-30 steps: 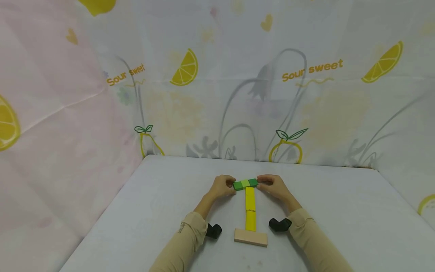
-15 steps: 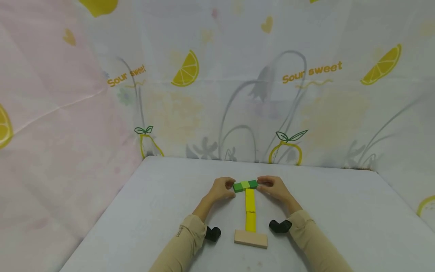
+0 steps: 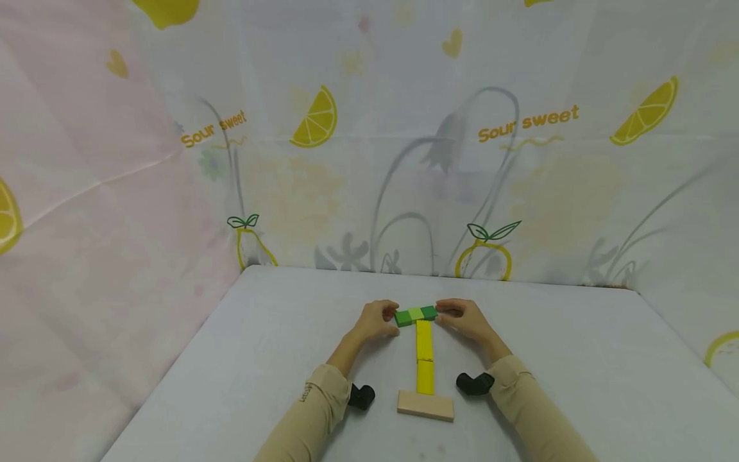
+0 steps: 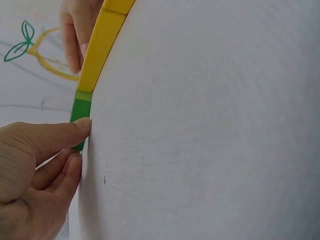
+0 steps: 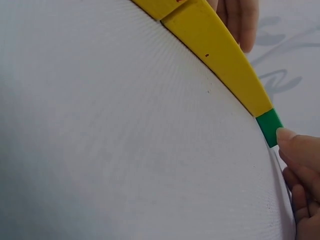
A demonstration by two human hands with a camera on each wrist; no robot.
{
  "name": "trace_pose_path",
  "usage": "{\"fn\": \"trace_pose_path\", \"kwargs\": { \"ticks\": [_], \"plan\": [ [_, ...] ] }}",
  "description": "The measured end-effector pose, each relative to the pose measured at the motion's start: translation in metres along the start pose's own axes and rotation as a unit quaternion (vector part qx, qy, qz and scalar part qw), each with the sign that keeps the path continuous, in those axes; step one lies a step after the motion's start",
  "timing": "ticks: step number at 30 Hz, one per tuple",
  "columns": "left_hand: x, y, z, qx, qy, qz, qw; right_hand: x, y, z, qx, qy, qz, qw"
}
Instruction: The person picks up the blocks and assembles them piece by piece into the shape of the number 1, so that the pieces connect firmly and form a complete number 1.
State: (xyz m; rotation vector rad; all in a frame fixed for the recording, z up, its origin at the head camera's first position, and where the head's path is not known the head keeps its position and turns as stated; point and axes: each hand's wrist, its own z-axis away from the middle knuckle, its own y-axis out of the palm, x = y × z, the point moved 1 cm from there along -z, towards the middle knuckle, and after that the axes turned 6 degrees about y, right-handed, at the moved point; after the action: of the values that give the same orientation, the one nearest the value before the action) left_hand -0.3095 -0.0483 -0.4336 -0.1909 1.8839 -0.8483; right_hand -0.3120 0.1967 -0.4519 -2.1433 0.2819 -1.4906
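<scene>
A short row of green blocks lies across the far end of two yellow blocks in the head view: a dark green block (image 3: 403,319), a light green block (image 3: 416,314) and another dark green block (image 3: 429,313). My left hand (image 3: 375,321) pinches the row's left end; its thumb is on the dark green face in the left wrist view. At the opposite end, my right hand (image 3: 467,319) has thumb and fingers on the other dark green block (image 5: 269,127). The far yellow block (image 3: 424,340) meets the near yellow block (image 3: 425,377) end to end, making a straight line.
A plain wooden block (image 3: 425,405) lies crosswise at the near end of the yellow line. Black wrist devices (image 3: 475,384) sit by both cuffs. The white table (image 3: 242,359) ends at a printed cloth backdrop (image 3: 369,160), with another cloth side at left.
</scene>
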Motion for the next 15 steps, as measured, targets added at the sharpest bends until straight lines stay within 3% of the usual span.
{"fn": "trace_pose_path", "kwargs": {
  "ticks": [8, 15],
  "plan": [
    [-0.0005, -0.0013, -0.0001, 0.0, -0.005, -0.009, 1.0, 0.0081, 0.0006, 0.0005, 0.004, 0.034, 0.007, 0.9994],
    [-0.0021, -0.0002, 0.0022, 0.009, -0.008, -0.021, 0.9997, 0.0068, 0.0012, 0.0006, 0.009, 0.035, 0.017, 0.9992]
  ]
}}
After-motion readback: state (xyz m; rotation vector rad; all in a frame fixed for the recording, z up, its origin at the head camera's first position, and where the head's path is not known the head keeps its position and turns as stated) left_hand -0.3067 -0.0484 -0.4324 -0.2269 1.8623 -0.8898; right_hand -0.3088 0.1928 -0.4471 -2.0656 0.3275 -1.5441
